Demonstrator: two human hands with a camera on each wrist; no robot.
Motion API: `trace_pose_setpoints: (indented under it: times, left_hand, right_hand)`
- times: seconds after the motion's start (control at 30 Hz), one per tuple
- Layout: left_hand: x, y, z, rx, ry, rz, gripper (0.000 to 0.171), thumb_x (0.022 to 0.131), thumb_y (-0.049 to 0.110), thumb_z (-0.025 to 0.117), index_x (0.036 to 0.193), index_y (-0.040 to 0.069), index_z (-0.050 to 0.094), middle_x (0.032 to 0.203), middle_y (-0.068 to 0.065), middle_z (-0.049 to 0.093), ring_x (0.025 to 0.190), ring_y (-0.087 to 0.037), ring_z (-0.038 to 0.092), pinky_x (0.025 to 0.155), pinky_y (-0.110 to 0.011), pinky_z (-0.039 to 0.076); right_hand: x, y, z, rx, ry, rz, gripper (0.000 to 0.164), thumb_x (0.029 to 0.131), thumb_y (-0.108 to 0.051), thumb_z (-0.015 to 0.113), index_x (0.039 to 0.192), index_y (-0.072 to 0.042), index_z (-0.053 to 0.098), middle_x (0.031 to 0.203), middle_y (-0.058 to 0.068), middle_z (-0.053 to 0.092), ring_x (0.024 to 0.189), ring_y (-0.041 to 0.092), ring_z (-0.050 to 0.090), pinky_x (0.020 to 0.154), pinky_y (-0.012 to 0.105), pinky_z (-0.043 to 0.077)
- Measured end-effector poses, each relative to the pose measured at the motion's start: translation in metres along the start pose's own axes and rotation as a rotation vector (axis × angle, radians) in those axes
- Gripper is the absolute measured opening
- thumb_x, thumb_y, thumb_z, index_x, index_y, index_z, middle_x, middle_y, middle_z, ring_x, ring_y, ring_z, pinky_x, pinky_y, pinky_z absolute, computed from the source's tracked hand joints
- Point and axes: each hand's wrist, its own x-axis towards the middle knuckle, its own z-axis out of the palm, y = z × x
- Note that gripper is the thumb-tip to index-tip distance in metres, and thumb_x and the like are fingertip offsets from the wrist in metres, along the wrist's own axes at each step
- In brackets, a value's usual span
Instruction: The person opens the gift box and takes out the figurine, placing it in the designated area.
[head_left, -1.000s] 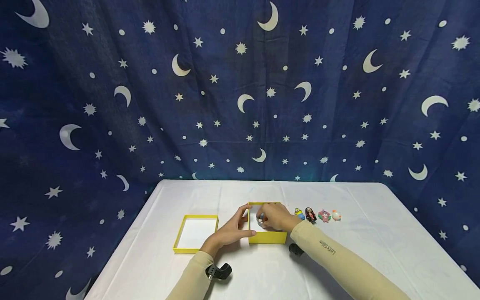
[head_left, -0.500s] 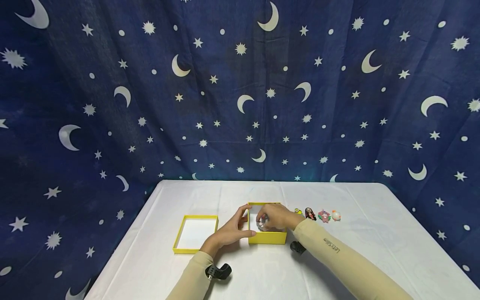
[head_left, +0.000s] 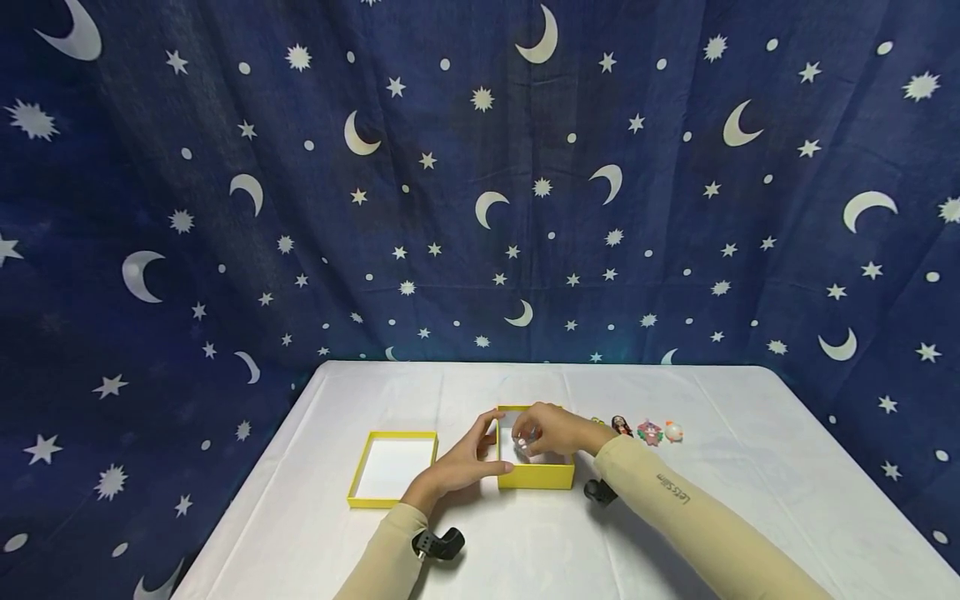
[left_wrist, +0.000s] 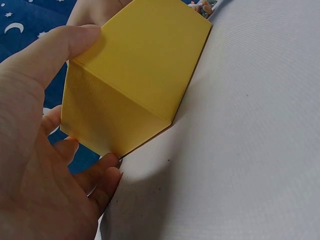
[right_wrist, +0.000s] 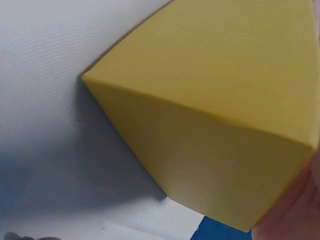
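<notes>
A yellow open-topped box with a pale inside stands on the white table. My left hand holds its left side, thumb at the near corner and fingers toward the far end; in the left wrist view the thumb overlaps the top edge of the box. My right hand reaches over the right wall into the box, its fingers pinching a small greyish figurine, mostly hidden by them. The right wrist view is filled largely by the outer walls of the box.
Left of the box lies its shallow yellow-rimmed lid, white inside up. To the right, in a row, are a mostly covered yellow figurine, a dark-haired figurine, a pink-and-green one and a white-and-orange one.
My right hand and forearm have shifted slightly right and now cover more of the yellow figurine. The greyish figurine has turned within the fingers. The left hand stays on the box.
</notes>
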Motion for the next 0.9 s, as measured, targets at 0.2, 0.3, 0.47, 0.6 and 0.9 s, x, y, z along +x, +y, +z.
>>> trace_pose_setpoints:
  times: [0.2,0.3,0.47,0.6,0.9]
  left_hand:
    - [0.001,0.0,0.0,0.009,0.01,-0.011,0.085,0.09,0.029,0.074,0.157,0.028,0.023,0.17,-0.011,0.014,0.151,-0.038,0.033,0.124,-0.052,0.031]
    - [0.001,0.0,0.0,0.012,0.014,-0.016,0.084,0.09,0.028,0.074,0.157,0.029,0.023,0.17,-0.009,0.016,0.151,-0.038,0.033,0.124,-0.053,0.03]
    - [0.0,0.002,0.001,0.001,0.016,-0.019,0.084,0.09,0.026,0.074,0.157,0.026,0.023,0.17,-0.011,0.013,0.152,-0.038,0.032,0.124,-0.052,0.03]
    - [0.0,0.002,0.001,-0.003,0.018,-0.016,0.085,0.09,0.025,0.074,0.158,0.025,0.023,0.171,-0.015,0.01,0.151,-0.039,0.033,0.124,-0.052,0.029]
    - [-0.001,0.001,0.001,-0.004,0.011,-0.014,0.085,0.09,0.026,0.074,0.158,0.024,0.022,0.171,-0.016,0.009,0.151,-0.04,0.033,0.125,-0.052,0.029]
  right_hand:
    - [0.001,0.005,-0.004,0.079,0.025,-0.003,0.028,0.085,0.0,0.077,0.113,-0.004,0.073,0.103,0.006,0.076,0.088,0.012,0.067,0.076,0.026,0.058]
    - [0.0,0.006,-0.006,0.086,0.048,-0.031,0.029,0.085,0.0,0.076,0.114,-0.002,0.072,0.102,0.007,0.076,0.087,0.01,0.066,0.074,0.022,0.056]
    - [-0.003,0.006,-0.01,0.088,0.077,-0.056,0.031,0.087,-0.001,0.076,0.118,0.0,0.071,0.104,0.008,0.076,0.089,0.011,0.067,0.076,0.022,0.056]
    - [-0.007,0.005,-0.013,0.095,0.09,-0.065,0.033,0.088,-0.002,0.075,0.12,0.001,0.069,0.107,0.009,0.076,0.093,0.015,0.068,0.079,0.024,0.056]
    - [-0.016,0.004,-0.017,0.136,0.142,0.013,0.035,0.09,-0.004,0.074,0.124,-0.002,0.068,0.111,0.008,0.075,0.097,0.023,0.068,0.086,0.039,0.059]
